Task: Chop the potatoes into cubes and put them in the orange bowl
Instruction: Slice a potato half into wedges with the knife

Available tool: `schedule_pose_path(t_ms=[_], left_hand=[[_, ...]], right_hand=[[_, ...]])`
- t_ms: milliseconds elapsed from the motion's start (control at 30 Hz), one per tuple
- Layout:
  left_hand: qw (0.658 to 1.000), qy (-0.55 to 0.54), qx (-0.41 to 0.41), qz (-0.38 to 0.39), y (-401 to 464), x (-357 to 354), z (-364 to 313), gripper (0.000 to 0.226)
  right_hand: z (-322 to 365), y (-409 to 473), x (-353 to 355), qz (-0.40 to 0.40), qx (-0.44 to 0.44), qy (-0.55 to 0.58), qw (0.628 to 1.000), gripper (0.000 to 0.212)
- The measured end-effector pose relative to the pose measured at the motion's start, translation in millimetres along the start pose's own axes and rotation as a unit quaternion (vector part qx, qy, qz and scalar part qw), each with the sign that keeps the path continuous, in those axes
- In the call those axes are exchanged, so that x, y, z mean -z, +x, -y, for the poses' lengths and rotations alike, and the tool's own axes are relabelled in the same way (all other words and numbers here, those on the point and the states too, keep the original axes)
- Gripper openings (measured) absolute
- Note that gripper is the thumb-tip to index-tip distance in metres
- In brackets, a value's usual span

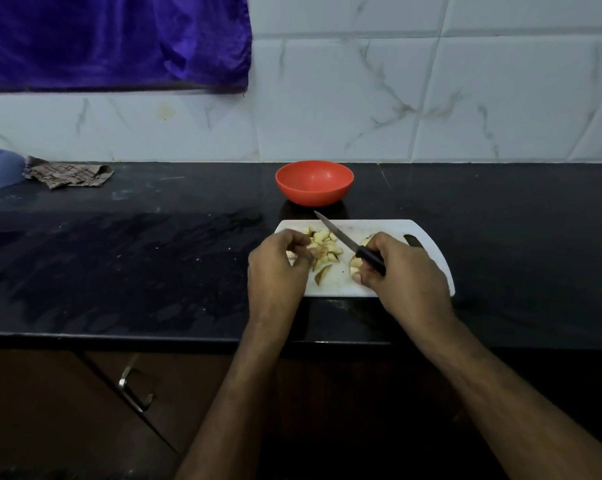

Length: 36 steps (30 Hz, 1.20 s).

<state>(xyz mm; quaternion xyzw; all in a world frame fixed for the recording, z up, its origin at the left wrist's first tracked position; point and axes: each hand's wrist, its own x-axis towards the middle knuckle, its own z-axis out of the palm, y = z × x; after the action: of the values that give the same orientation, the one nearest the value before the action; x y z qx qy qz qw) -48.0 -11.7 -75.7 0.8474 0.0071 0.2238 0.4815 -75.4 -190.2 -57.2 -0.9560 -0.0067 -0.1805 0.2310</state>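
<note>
Right hand [400,271] grips the knife [348,242], blade angled up over the cut potato pieces [323,251], tip toward the orange bowl [314,182], which sits beyond both hands and looks empty. Left hand [278,268] is curled over pieces at the pile's left edge; can't confirm it's pinching any. Uncut potato chunk [356,265] sits under the right fingers. Risks: blade close to left knuckles; pieces skidding off the cutting board [431,258] during transfer.

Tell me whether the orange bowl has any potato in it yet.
Empty as far as the view shows: the orange bowl stands upright with a bare interior, while the potato pieces lie on the white cutting board.
</note>
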Motion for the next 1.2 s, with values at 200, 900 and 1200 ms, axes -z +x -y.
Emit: schedule_pose_path(t_ms=[200,900,1200], left_hand=[[0.991,0.111,0.006,0.076,-21,2,-4,0.019],[0.987,0.146,0.017,0.069,-22,-18,-20,0.015],[0.991,0.126,-0.011,0.047,-27,-19,-15,0.012]], right_hand=[[16,12,-21,-0.04,0.024,-0.021,0.999,0.021],[3,-40,43,0.224,-0.048,-0.025,0.973,0.036],[15,-44,30,0.205,-0.005,-0.127,0.97,0.028]])
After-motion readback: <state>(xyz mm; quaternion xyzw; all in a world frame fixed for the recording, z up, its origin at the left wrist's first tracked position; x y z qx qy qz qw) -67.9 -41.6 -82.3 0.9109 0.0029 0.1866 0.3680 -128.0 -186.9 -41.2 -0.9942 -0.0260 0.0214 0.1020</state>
